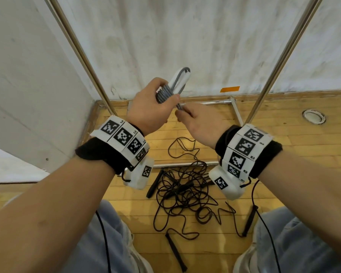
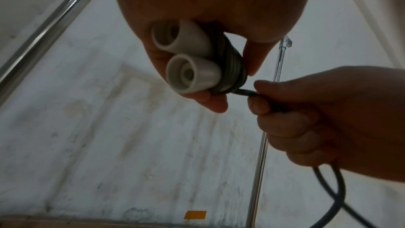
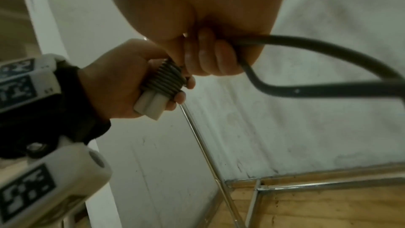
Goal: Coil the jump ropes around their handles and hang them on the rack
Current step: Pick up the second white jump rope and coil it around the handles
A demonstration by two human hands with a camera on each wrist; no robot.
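left hand [image 1: 150, 107]: fingers clenched round paired white handles [image 2: 186, 61], keeping grey coil [image 1: 164, 94] from unwinding | right hand [image 1: 197, 123]: fingers pinched grey rope tail [image 3: 306, 89] just beside coil, likely tensioning next wrap | black jump ropes [image 1: 185, 190] on floor below, rack upright [image 1: 280, 62] beyond fingers

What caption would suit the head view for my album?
Left hand grips white handles wrapped in grey rope; right hand pinches the rope's tail above tangled black jump ropes.

Two white handles [image 1: 180, 80] held side by side, grey rope [image 1: 163, 94] coiled tightly around them; black ropes [image 1: 185, 192] tangled on floor.
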